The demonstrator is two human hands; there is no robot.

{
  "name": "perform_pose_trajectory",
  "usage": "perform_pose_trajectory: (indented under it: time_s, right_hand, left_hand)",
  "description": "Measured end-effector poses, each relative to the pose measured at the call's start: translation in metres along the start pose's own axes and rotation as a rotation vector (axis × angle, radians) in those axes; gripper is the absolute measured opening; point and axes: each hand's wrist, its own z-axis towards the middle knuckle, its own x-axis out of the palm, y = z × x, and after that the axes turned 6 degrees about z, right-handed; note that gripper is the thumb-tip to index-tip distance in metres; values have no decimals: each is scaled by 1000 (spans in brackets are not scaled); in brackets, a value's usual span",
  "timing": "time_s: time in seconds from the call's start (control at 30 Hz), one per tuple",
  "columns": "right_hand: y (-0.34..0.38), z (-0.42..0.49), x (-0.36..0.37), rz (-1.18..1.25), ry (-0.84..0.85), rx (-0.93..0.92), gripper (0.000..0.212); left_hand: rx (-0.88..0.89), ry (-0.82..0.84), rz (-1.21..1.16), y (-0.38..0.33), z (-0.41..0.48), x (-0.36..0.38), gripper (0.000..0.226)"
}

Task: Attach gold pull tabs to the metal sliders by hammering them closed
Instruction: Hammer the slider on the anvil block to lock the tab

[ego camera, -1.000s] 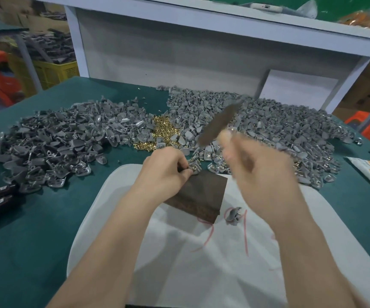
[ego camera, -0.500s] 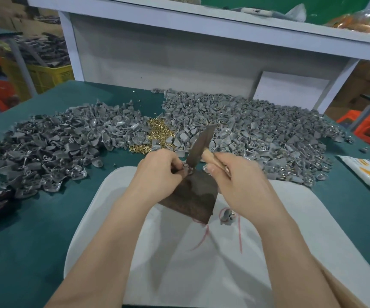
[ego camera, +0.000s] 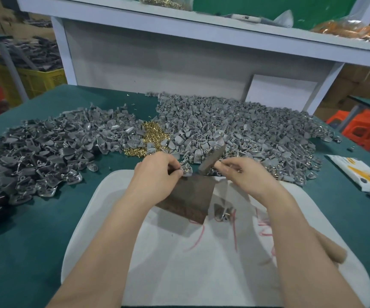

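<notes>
Left hand pinches one slider w/ thumb & fingertips, holding it at the far edge of the dark block. A gold glint shows on it, but whether the tab is seated is too small to tell. Right hand is wrapped round the handle of the hammer, head tilted just above & right of the slider, apparently not touching. Block sits on the white mat at the near edge of the worktop, mid-width. Step in hand, I'd judge: the closing strike. To do it well: lay the slider flat on the block so it can't rock, fingertips back from the loop, hammer face square to it, short light taps vs one big swing, since the metal prob. dents or the part skips off the edge. Loose tabs lie in a small heap mid-worktop, btw the left pile & right pile of grey sliders. One piece lies on the mat just right of the block, prob. done.
</notes>
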Motion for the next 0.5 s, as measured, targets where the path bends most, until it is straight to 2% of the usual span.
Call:
perform_pose_trajectory:
  time_s: [0.1,0.17,0.2,0.3,0.37,0.47,0.5]
  right_hand:
    - [4,1,4,-144,-192,8,27]
    - [15,-4,9,-93,-326,-94,27]
    - [24,-6,13,-20,-306,-160,27]
    - [51,-10,27,108,-86,-254,14]
    - [61,-2,32,131,-95,-254,7]
    - [67,24,23,205,-372,-192,9]
    - [67,36,15,215,-473,-130,20]
  left_hand:
    - [18,-14,-20,-1,0,2,8]
    - [36,-38,-55,-2,0,4,8]
    - [48,-51,-71,-3,0,4,8]
    - [81,-104,-122,-3,1,6,12]
    - [60,-162,-187,-1,3,6,14]
    - [16,-252,-285,1,5,6,25]
    - [-1,-283,-313,2,6,6,28]
